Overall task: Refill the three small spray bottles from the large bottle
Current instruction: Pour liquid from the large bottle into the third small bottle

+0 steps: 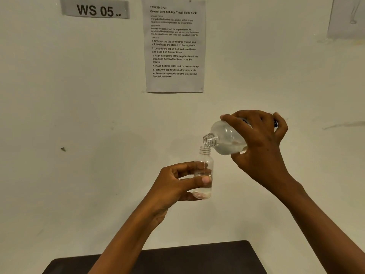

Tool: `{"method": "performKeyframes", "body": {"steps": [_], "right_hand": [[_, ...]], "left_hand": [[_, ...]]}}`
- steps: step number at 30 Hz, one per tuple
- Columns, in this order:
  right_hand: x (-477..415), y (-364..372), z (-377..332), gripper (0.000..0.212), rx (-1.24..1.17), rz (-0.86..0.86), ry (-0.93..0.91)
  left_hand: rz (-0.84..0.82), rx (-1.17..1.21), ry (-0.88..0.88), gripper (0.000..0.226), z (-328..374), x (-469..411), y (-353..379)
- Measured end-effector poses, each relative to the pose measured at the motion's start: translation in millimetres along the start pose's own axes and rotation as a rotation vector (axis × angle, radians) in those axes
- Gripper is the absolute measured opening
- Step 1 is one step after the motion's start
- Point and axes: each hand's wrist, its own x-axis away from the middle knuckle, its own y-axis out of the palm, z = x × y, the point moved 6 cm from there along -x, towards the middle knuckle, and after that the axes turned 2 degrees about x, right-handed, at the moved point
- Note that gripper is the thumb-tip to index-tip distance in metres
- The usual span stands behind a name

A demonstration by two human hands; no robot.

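Note:
My left hand (pixel 177 182) holds a small clear bottle (pixel 205 159) upright in the air, uncapped, with clear liquid in its lower part. My right hand (pixel 260 139) grips the large clear bottle (pixel 225 139), tipped down to the left with its open threaded mouth just above the small bottle's neck. A thin stream runs down inside the small bottle. Liquid pools in the low side of the large bottle. No other small bottles or caps are in view.
A dark table (pixel 197 258) lies at the bottom edge, below my forearms. The pale wall behind carries a printed task sheet (pixel 174 46) and a "WS 05" sign (pixel 94 8); another paper (pixel 347 16) hangs at the top right.

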Motion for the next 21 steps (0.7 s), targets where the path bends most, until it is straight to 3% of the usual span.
{"method": "performKeyframes", "body": {"steps": [7,13,21], "right_hand": [[-0.8,0.1,0.7,0.080,-0.003,0.001,0.003],[-0.8,1.4,-0.3,0.081,0.004,-0.002,0.005],[-0.9,1.4,-0.5,0.078,0.006,0.002,0.002]], "left_hand": [[-0.002,0.009,0.006,0.031,1.2,-1.1,0.1],[0.001,-0.005,0.015,0.043,2.2,-0.4,-0.4],[-0.006,0.000,0.007,0.032,1.4,0.3,-1.3]]}}
